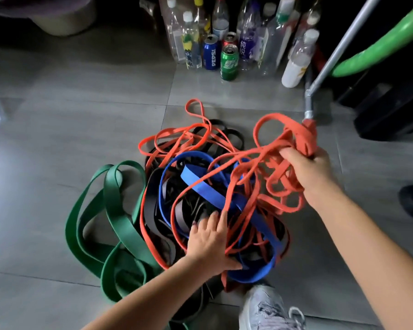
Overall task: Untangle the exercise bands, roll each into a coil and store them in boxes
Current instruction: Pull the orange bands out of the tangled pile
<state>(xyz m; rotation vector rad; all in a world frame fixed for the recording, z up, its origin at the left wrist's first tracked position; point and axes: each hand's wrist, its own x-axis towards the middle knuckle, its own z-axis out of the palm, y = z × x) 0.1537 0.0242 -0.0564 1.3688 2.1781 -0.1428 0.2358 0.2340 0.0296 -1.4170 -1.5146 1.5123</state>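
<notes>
1. Right hand [312, 172] is clenched around a fat bunch of orange bands [284, 139], holding it up above the right side of the pile.
2. Left hand [212, 241] lies flat on the heap, fingers straight and spread, not gripping anything. Its thumb rests on the blue band [208, 186] and its forefinger touches 1 orange strand.
3. So the whole tangle sits on the grey tiled floor [81, 103], with orange strands running from the raised bunch down into the heap and looping over everything else.
4. That wide blue band threads through the middle, and the black bands [153, 186] are mostly buried underneath.
5. Off to the left, the green band [115, 210] is sprawled in loose loops, touching the heap's edge.
6. Behind all this there's a crowd of clear plastic bottles [177, 32], plus a Pepsi can [211, 55] and a green can [229, 61] side by side.
7. Down at the bottom, a grey sneaker [265, 308] sits right beside the pile.
8. Up top right, a metal pole [339, 51] leans across in front of a green tube [379, 48].
</notes>
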